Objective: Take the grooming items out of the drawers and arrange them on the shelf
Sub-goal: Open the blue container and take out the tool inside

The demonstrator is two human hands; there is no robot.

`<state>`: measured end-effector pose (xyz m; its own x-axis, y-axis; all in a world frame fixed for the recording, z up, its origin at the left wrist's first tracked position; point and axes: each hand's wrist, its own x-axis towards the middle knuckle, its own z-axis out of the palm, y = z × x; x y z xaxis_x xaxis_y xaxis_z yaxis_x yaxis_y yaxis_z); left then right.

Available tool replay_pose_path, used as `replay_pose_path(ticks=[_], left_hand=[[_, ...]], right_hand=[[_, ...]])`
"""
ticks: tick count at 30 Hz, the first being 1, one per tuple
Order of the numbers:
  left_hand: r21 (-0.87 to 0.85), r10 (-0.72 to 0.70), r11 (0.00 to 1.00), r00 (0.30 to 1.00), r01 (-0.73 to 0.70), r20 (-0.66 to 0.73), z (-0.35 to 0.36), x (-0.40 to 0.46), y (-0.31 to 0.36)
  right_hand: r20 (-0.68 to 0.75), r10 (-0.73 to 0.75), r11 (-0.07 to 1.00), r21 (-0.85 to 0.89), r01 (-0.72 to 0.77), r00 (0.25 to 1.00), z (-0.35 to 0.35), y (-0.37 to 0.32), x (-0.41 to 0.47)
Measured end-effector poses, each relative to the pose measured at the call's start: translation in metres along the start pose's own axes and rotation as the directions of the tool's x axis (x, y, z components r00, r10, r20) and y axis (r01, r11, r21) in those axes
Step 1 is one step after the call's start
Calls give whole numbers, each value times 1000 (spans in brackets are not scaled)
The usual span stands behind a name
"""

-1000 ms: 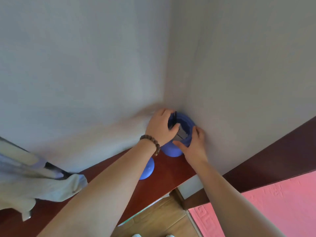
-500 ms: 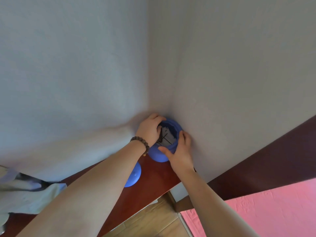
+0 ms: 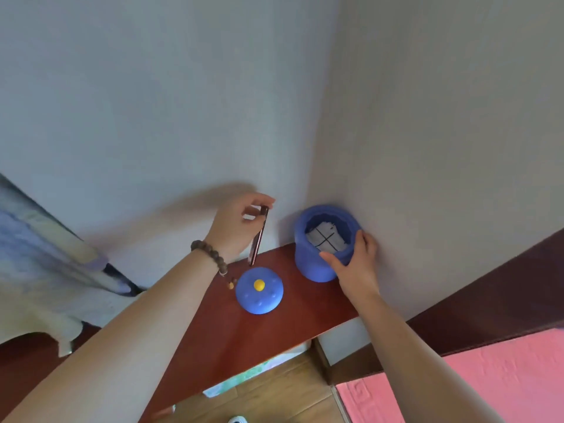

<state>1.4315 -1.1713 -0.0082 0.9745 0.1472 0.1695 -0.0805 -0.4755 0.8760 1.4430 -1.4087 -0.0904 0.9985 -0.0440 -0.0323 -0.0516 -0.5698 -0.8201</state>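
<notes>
Blue round container (image 3: 317, 261) stands open on the reddish-brown wooden shelf (image 3: 219, 340), tucked into the corner where two pale walls meet. Inside it, a white insert crossed by dark lines into sections. Right hand (image 3: 355, 264) grips the container's near rim, thumb curled over the edge, fingers wrapped round the outer side by the wall. Left hand (image 3: 236, 227), a brown bead bracelet (image 3: 210, 254) at its wrist, is raised above the shelf and to the left of the container; its fingertips pinch the top end of a slim dark stick-like item (image 3: 258, 236), which hangs nearly upright, lower end just over the shelf; what the item is cannot be told. Blue domed lid (image 3: 259, 290) with a yellow knob lies on the shelf below that hand, apart from the container. Pale cloth (image 3: 45, 270) drapes at the far left. Wood floor and a pink mat (image 3: 476, 383) lie below.
</notes>
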Motion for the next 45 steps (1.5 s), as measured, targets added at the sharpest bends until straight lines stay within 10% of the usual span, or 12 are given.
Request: replay_pose_path(ticks=[10,45], left_hand=[[263,-431,859,898,439,-90,-13,-94,-134],[329,-165,934,985,142,45,53,-79,-136]], right_hand=[[-36,2,999,-35,-4,999,3,2,0],[-46,-14,1000,-23,13,999,4,6,2]])
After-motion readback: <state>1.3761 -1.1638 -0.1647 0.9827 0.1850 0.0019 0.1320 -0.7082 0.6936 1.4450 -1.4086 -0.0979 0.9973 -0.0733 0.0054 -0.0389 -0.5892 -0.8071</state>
